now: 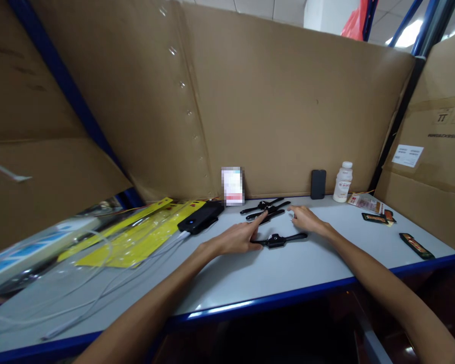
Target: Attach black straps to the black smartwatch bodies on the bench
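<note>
A black spokeshave lies on the table close to me, its two handles spread left and right. Beyond it, several more black spokeshaves lie close together in a rough row. My left hand rests over the left handle end of the near spokeshave; its index finger stretches out to the handles of the farther ones. Whether the lower fingers touch the near handle is hidden. My right hand is just right of the farther spokeshaves, index finger extended towards their handle ends, holding nothing visible.
Left on the grey table are a black power bank with white cables, yellow packaging and a power strip. A lit screen, dark phone and white bottle stand by the cardboard wall. Small packets lie right.
</note>
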Demonstrator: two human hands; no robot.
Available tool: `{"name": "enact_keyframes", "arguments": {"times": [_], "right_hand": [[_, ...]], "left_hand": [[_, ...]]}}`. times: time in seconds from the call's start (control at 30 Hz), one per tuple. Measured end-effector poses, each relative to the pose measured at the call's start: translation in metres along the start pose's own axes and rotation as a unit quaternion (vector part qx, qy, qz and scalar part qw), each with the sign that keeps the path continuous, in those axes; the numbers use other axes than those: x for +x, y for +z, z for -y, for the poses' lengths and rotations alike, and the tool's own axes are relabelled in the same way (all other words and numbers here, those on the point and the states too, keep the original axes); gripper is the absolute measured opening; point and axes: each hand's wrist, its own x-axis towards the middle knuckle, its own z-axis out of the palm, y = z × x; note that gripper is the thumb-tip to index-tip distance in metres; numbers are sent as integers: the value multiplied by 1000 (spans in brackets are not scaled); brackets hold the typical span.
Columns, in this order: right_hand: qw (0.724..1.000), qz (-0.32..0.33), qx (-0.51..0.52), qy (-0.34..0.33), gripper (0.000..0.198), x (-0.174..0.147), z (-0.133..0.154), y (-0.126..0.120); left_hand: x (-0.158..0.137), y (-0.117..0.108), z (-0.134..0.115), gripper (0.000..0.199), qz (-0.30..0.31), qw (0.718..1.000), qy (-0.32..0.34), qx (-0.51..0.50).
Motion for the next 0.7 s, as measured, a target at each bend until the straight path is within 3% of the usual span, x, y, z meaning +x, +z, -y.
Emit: {"name": "enact_keyframes", "arguments": {"times": [0.1,0.17,0.37,0.53,0.6,0.7], "right_hand": [[1000,6,-5,-4,38,0,0,-2],[1000,9,-8,2,34,-1,1,-4],[1000,-2,2,-1,28,-4,7,-4],[990,-1,137,-27,25,-5,23,-2],[966,44,254,-36,21,-7,34,-2],[921,87,376,-53,14,-11,49,0]], "left_hand": [[0,-4,-2,49,30,999,1,29],[0,-4,-1,44,30,999,3,27],[1,2,4,90,2,1000,-5,21],[0,-2,1,50,34,998,12,54],[0,-1,2,59,24,998,15,61],[1,2,5,92,-2,999,14,52]]}}
